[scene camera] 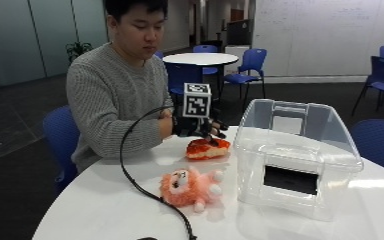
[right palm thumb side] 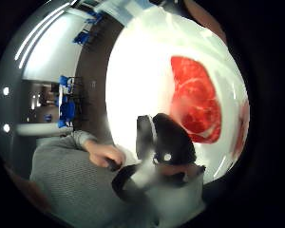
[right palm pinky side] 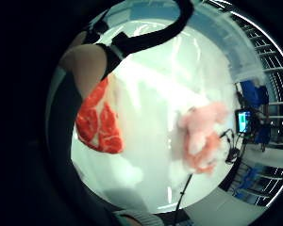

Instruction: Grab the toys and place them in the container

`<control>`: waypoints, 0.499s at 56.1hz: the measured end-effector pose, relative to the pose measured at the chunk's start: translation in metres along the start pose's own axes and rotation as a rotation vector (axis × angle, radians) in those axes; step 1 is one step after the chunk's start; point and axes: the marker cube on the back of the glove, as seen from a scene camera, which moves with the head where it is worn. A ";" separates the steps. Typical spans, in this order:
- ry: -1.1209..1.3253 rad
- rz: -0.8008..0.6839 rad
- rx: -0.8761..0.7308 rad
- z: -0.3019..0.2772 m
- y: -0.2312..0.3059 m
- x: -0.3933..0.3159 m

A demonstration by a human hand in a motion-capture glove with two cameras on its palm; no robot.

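A: The gloved right hand (scene camera: 195,127) is right over the steak toy (scene camera: 207,148) on the counter (scene camera: 99,200), just beside the clear container (scene camera: 298,155). Is its grip closed on it? I can't tell; the fingers look curled near it.

B: A pinch at the toy's edge might slip on the lift over the container wall.

A: And 1 pink plush (scene camera: 191,187) lies nearer the counter's front, apart. The glove's cable trails beside it and might snag it.
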 end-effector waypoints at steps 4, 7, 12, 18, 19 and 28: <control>0.021 0.008 -0.105 0.045 0.000 -0.007; 0.015 0.022 -0.135 0.066 0.001 -0.008; 0.041 0.052 -0.092 0.074 0.003 -0.012; 0.110 0.083 -0.026 0.067 -0.003 -0.014; 0.119 0.087 -0.002 0.065 -0.006 -0.012; -0.048 0.046 0.156 0.044 -0.017 -0.013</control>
